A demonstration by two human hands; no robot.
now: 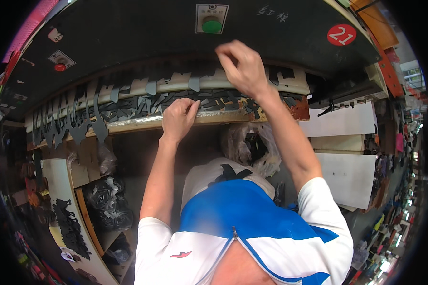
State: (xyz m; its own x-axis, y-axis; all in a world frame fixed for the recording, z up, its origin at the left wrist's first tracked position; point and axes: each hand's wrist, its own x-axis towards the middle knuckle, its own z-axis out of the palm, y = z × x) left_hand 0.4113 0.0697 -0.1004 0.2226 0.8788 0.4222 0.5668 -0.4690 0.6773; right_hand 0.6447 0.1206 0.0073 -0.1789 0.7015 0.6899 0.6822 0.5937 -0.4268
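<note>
The left hand (179, 116) curled at the front edge of the bench (223, 116), by dark scraps (140, 103). The right hand (240, 66) bent farther back, apart; I couldn't tell if either held anything.

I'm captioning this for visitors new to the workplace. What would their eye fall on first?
Probably the bright blue-and-white top at lower centre, then the green button and round red sticker on the dark panel across the top. Mid-picture, the right hand shows against the panel's lower part, the left hand beside a strip of dark scraps.
</note>
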